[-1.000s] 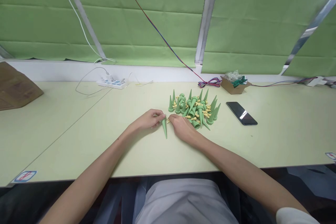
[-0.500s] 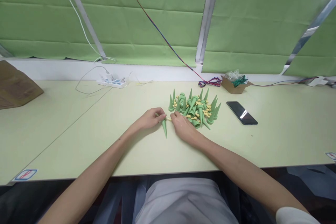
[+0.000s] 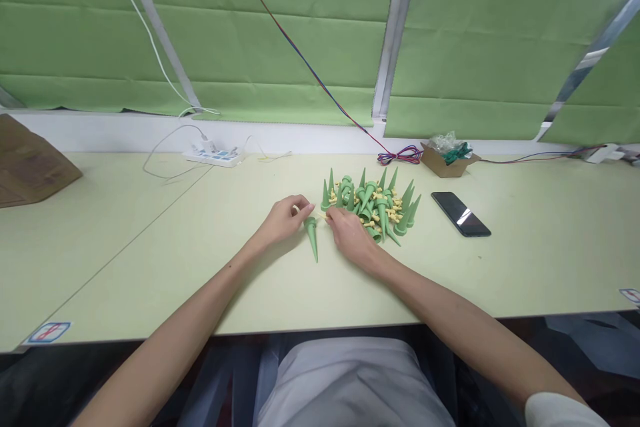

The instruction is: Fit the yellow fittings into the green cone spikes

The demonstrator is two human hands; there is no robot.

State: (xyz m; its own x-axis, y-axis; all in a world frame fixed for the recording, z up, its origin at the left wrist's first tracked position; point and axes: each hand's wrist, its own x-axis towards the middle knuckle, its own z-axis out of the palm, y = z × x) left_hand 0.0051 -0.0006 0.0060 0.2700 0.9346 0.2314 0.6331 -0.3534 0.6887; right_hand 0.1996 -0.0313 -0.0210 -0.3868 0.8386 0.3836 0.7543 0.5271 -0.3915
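Note:
A green cone-shaped spike (image 3: 311,239) lies on the table between my hands, its tip toward me. My left hand (image 3: 289,217) is just above and left of it, thumb and fingers pinched on something I cannot make out. To the right, my right hand (image 3: 349,232) is closed on a small pale yellow piece (image 3: 323,215) that sticks out toward the left hand. Beside the right hand is a pile of green spikes (image 3: 383,213) mixed with small yellow pieces (image 3: 397,210); some spikes stand upright and others lie over each other.
A black phone (image 3: 461,214) lies right of the pile. Behind it are a small cardboard box (image 3: 445,164) with plastic and green material, and a coiled cable (image 3: 400,155). A power strip (image 3: 214,156) and a brown paper bag (image 3: 35,163) are at the left.
Both hands have moved slightly up and away from the green spike, which stays on the table with its wide end now uncovered. The yellow piece has moved up with my right hand.

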